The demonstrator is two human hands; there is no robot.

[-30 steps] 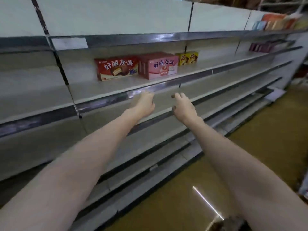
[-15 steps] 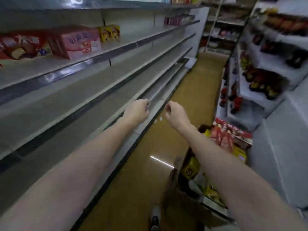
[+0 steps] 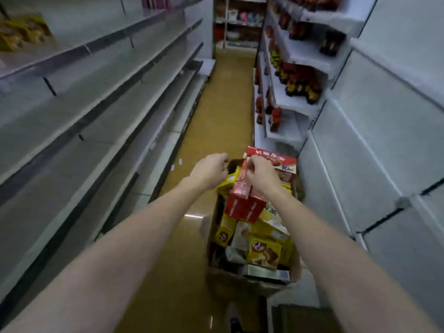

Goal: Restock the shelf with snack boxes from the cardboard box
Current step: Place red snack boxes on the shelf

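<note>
The grey metal shelf (image 3: 101,102) stays mostly bare, while the brown cardboard box (image 3: 252,282) looks full. Left hand (image 3: 210,170) fingers are loosely curled, empty; whether the right hand (image 3: 260,175) pinches a red snack box (image 3: 241,200) I cannot tell.

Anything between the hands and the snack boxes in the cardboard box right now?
Nothing visible. The cardboard box is open at the top and the snack boxes are piled above its rim. The right hand is over the red box on top; whether it touches it is unclear. The left hand is beside it, holding nothing.
</note>
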